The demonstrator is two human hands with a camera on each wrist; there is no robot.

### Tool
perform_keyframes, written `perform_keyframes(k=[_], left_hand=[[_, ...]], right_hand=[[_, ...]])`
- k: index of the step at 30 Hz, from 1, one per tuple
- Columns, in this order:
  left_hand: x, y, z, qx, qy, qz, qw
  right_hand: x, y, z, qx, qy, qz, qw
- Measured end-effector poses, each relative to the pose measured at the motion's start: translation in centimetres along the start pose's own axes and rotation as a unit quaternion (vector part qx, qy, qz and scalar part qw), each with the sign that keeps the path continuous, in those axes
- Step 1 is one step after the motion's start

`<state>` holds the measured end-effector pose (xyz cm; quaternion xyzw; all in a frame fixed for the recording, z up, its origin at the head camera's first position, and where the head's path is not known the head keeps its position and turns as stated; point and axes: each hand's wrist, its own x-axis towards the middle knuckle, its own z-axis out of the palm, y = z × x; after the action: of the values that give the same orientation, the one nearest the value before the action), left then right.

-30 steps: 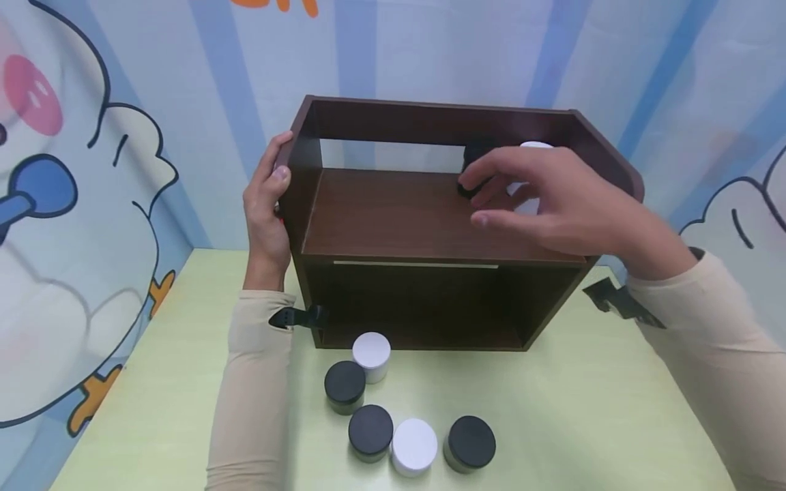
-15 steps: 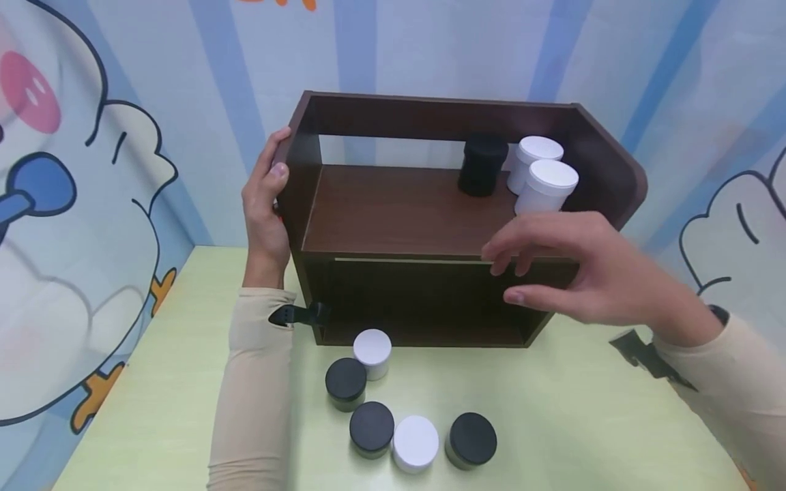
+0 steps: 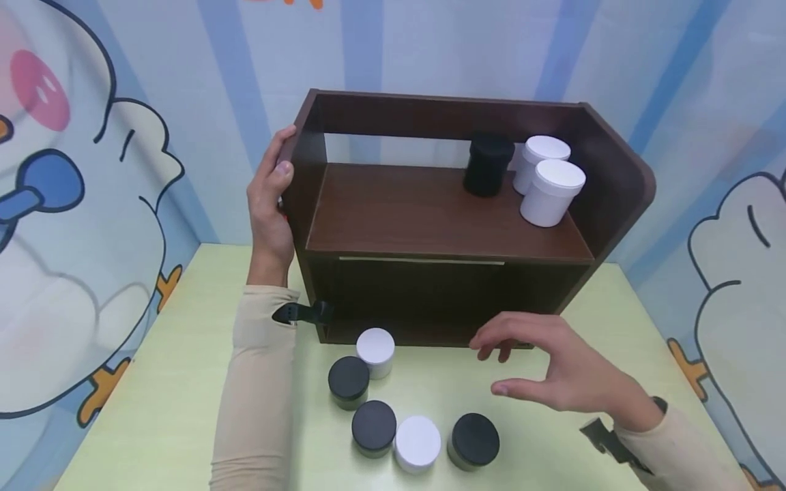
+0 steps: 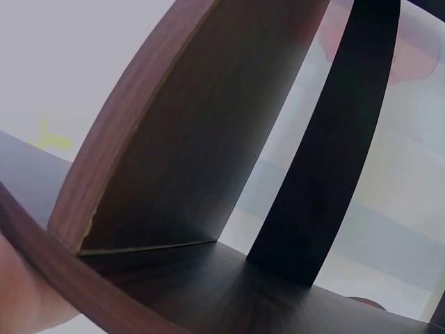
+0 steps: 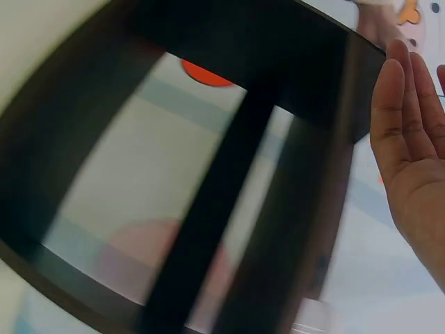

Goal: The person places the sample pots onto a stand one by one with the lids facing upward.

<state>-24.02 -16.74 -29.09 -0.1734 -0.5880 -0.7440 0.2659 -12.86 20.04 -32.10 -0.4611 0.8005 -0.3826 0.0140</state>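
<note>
A dark brown two-tier wooden shelf (image 3: 393,211) stands on the table. My left hand (image 3: 270,211) rests against the outer face of its left side panel, thumb and fingertips near the panel's edge. My right hand (image 3: 552,361) is in the air in front of the shelf's lower right, fingers spread from the thumb, holding nothing. Two white lidded jars (image 3: 545,198) and a black jar (image 3: 488,165) stand at the right of the upper tier. Nearest the right hand on the table is a black-lidded jar (image 3: 473,440).
More jars stand on the pale green table (image 3: 153,382) before the shelf: a white jar (image 3: 417,443), a black-lidded jar (image 3: 373,426), another black-lidded jar (image 3: 348,380) and a white jar (image 3: 376,349) by the shelf's front edge. A cartoon-printed backdrop (image 3: 430,48) hangs behind.
My right hand has drawn back from the upper tier, down and toward the table jars, leaving the two white jars fully visible. The left hand stays against the shelf's side.
</note>
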Motion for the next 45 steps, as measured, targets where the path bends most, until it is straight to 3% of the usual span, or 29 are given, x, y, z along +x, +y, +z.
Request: perform_keyframes(k=[7,9,14,20,31,45], left_hand=[[0.1,0.0,0.0,-0.001,0.0,-0.001,1.0],[0.1,0.0,0.0,-0.005,-0.002,0.0,1.0],[0.1,-0.1,0.1,0.003,-0.001,0.004,1.0],[-0.2,-0.3,0.1,0.008,0.003,0.004,0.9999],[0.1,-0.2,0.1,0.006,0.009,0.01,0.9999],[0.0,-0.2,0.2,0.005,0.012,0.004,0.9999]], right_hand=[[-2.3,2.7,3.2,0.028,0.0,0.005,1.0],[-3.0,3.3,4.1,0.042,0.004,0.024,0.999],[-4.4,5.1,6.9,0.066,0.039,0.056,0.995],[-5.9,6.6,9.6,0.047,0.078,0.056,0.994],[-7.9,7.6,12.2,0.0,0.065,0.033,0.997],[-9.0,7.1,13.3,-0.019,0.036,0.09,0.995]])
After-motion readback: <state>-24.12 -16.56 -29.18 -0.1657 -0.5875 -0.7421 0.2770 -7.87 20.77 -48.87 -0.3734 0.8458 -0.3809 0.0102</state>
